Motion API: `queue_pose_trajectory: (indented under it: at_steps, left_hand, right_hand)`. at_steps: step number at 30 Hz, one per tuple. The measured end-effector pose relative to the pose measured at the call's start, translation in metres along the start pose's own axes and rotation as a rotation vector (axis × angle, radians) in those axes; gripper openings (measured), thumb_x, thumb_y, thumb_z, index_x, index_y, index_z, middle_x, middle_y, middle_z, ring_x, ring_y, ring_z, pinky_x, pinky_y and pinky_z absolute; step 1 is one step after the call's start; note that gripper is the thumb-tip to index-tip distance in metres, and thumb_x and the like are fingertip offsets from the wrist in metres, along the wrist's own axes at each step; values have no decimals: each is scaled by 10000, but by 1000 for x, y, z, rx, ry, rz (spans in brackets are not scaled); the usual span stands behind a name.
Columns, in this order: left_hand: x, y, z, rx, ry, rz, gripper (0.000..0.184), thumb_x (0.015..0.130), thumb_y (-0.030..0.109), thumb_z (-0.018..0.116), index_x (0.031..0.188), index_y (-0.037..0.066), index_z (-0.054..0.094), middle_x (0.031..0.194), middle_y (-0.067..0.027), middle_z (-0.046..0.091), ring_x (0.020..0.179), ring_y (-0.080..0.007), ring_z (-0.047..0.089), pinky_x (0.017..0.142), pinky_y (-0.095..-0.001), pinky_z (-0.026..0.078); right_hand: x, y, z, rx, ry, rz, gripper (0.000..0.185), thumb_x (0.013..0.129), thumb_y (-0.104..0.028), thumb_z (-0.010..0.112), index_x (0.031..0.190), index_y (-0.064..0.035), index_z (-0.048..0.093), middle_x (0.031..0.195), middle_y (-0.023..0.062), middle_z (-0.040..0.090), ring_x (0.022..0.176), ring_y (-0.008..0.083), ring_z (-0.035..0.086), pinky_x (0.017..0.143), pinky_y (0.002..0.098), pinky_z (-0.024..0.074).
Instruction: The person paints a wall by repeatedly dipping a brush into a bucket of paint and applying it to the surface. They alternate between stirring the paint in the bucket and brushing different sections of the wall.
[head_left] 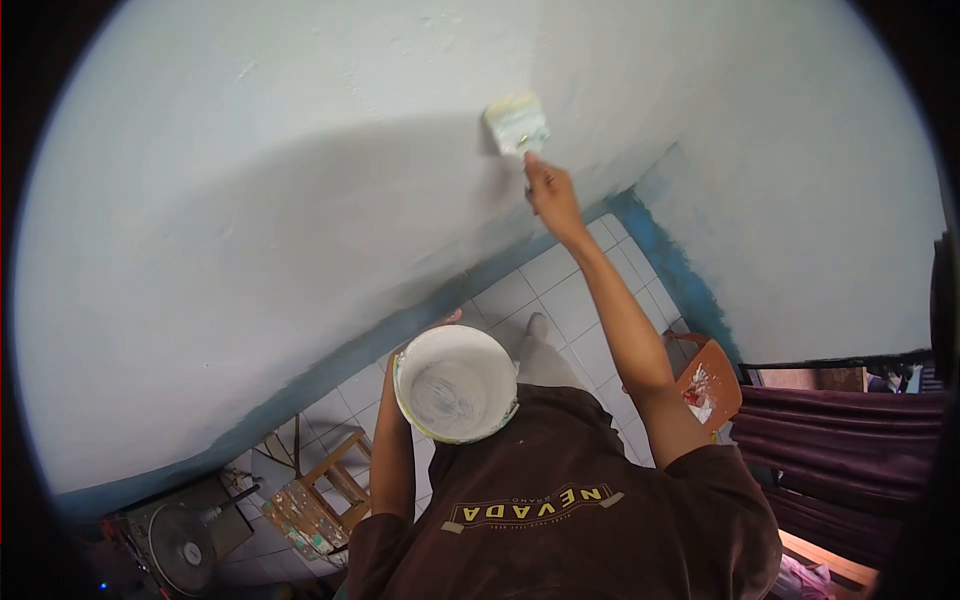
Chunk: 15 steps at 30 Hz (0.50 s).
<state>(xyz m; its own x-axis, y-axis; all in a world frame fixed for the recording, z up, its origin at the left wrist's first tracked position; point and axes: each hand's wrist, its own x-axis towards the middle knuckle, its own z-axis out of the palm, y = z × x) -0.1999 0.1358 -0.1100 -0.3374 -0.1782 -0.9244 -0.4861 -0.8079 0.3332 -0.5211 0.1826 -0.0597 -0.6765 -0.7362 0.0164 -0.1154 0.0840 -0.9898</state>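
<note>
My right hand [552, 195] is closed around the handle of a wide paintbrush [518, 125]. White paint coats the brush, whose bristles rest against the pale wall [330, 190]. Close to my chest is a white paint bucket [505, 385], with wet white paint streaked over its bottom. Behind the bucket's far rim a few fingers of my left hand [450, 318] show, supporting it from the side and below; most of that hand is hidden.
Along the wall's base runs a blue band [290, 395], above white floor tiles [570, 290]. A paint-spattered wooden ladder or stool [310, 505] and a fan [182, 545] stand at lower left. An orange chair [715, 370] and a maroon curtain [840, 430] are at right.
</note>
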Motion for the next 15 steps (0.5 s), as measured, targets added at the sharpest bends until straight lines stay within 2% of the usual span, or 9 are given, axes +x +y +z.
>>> queue_pose_trajectory:
  at_steps: [2,4,6,7,9,11,12,14,15]
  left_hand:
    - [-8,12,2,-1,-66,-87,459,886,552,733,751,113,732,682,-21,685,553,-151,621,597,-343,545]
    - [-19,17,5,-14,-133,-178,482,874,572,740,738,109,728,678,-26,683,546,-159,614,594,-350,543]
    - [-24,23,5,54,-86,-74,501,845,581,772,702,105,714,658,-31,668,531,-168,601,580,-353,533]
    - [-22,24,5,40,-74,-89,501,845,581,772,702,105,714,658,-31,668,531,-168,601,580,-353,533]
    - [-9,16,-1,172,11,53,553,857,633,730,766,88,726,726,-60,691,621,-174,635,658,-362,556]
    - [-4,20,-5,171,-150,-3,525,884,606,718,739,101,712,723,-44,688,600,-161,622,652,-352,551]
    - [3,18,-7,208,-119,25,554,902,598,698,980,53,752,910,-76,724,777,-170,674,775,-345,563]
    - [11,22,-8,139,-147,-3,322,906,404,774,990,94,765,959,-45,736,830,-143,685,786,-342,564]
    - [25,14,-21,130,-134,-14,322,906,404,774,990,94,765,959,-45,736,830,-143,685,786,-342,564]
  right_hand:
    - [3,80,18,-44,-43,132,630,1055,-544,445,712,-24,536,590,37,505,527,145,495,534,338,425]
    - [-12,167,25,-278,-77,227,653,1047,-547,441,745,13,582,628,112,581,560,225,553,594,401,471]
    - [-31,236,18,-520,-178,362,639,1035,-584,456,752,-26,589,585,55,541,523,154,542,509,363,453]
    - [-42,225,15,-517,-198,373,639,1035,-584,456,752,-26,589,585,55,541,523,154,542,509,363,453]
    - [-80,199,7,-381,-228,382,606,1036,-549,489,782,-17,629,588,43,541,511,132,519,498,335,438]
    - [-105,136,-4,-141,-321,430,594,1044,-512,509,831,22,659,620,45,579,583,139,551,573,320,455]
    - [-112,105,-8,-146,-333,344,566,1053,-489,510,844,13,666,613,17,556,595,104,542,568,297,442]
    - [-128,48,-20,-156,-428,243,523,1069,-442,506,844,2,668,617,-15,532,615,67,530,573,278,432]
    - [-130,24,-30,-171,-511,218,509,1077,-417,501,833,-1,663,630,-18,530,623,66,527,581,282,435]
